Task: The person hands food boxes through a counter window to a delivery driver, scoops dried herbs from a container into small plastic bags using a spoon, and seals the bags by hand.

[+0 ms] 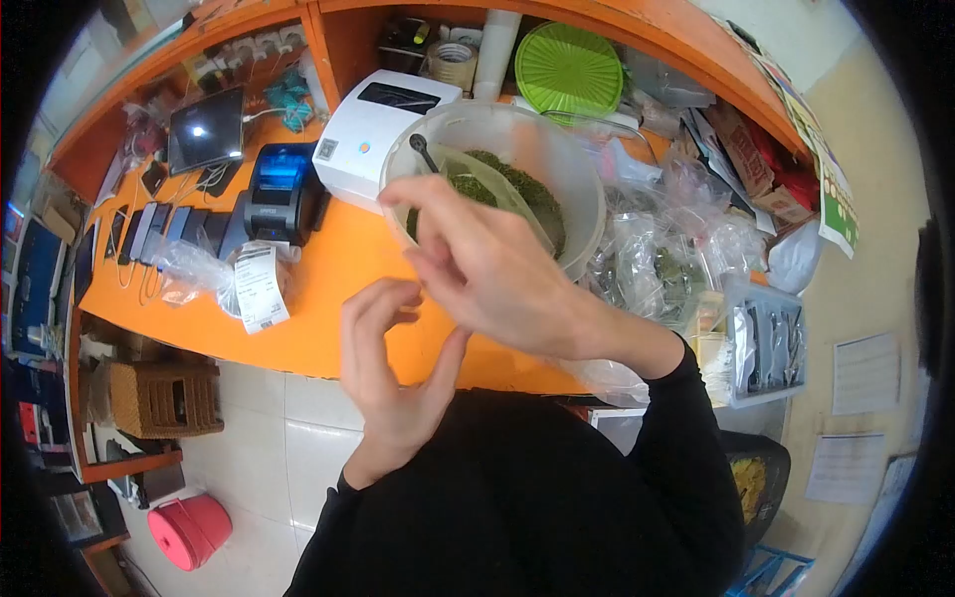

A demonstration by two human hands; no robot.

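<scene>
My left hand (393,363) is in front of the orange desk's near edge. Its fingers are bent and its thumb stands apart, with nothing visible between them. Just above and to the right, my right hand (487,259) crosses in front of a large translucent tub (587,179). The right fingers are loosely curled, the index finger apart from the thumb; no held thing shows. Inside the tub lie dry green, moss-like flakes (542,204) and a pale greenish clear bag (477,169). A black round-ended handle (422,149) leans there. My right hand hides part of the tub.
Left of the tub stand a white label printer (373,129) and a blue-black printer (277,194). Several phones (179,224) and a labelled plastic packet (261,289) lie further left. Clear bags (637,239) and a grey-blue tray (766,343) are right. A pink bucket (189,532) stands on the floor.
</scene>
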